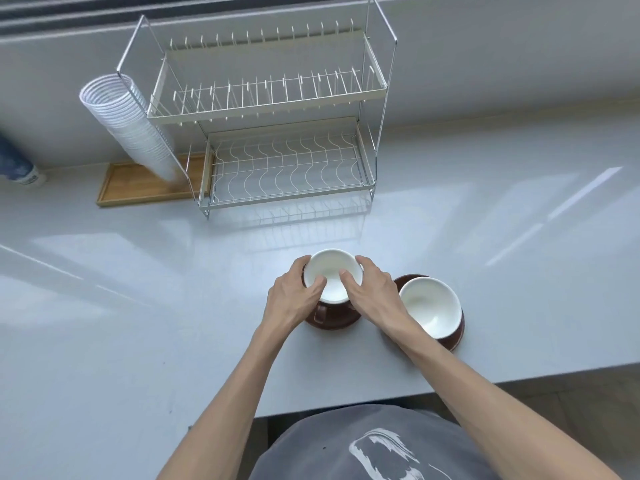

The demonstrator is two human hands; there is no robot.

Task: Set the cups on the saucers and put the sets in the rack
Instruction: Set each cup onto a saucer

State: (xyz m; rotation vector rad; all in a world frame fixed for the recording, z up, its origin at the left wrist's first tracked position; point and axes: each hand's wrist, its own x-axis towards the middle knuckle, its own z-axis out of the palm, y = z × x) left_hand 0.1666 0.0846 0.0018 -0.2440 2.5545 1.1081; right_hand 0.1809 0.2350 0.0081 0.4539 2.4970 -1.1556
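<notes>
Cup (333,275) sat on its brown saucer (333,322) mid-counter, the left hand (294,299) and right hand (375,292) clasping its rim from both sides, probably to lift the set steadily. Just right waited another cup (431,304); the rack (277,133) stood beyond.

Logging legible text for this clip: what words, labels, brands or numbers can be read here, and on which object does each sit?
None can be read.
Blue container at the left edge: its pale band carries marks too blurred to read.
Grey shirt: a white brush-stroke print, no letters.
The cups, rack and stacked white cups show no text.
</notes>
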